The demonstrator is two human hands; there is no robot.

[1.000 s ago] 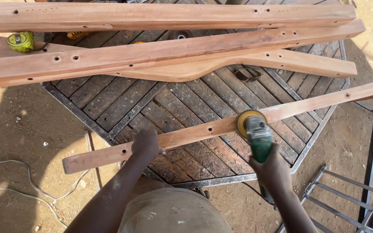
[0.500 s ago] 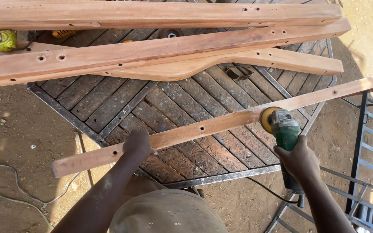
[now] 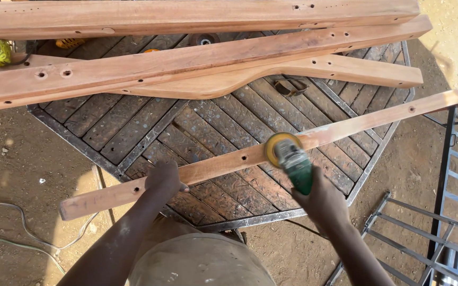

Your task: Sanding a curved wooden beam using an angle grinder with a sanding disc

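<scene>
Slat (image 3: 345,127) under left hand (image 3: 164,179) — fingers curled over it, right hand (image 3: 322,204) fingers wrapped round green grinder (image 3: 291,161)

Harsh daylight bleaches the sandy edges, the person's shadow darkens the middle, and focus stays sharp.

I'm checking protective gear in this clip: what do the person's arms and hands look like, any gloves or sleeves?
None in view. The left hand and the right hand are both bare, with no gloves, rings, watch or wristbands visible. Both forearms are uncovered as far as the picture shows, so no sleeves reach them. Pale dust flecks the left forearm. Between the arms shows a dusty beige garment with light smudges.
</scene>
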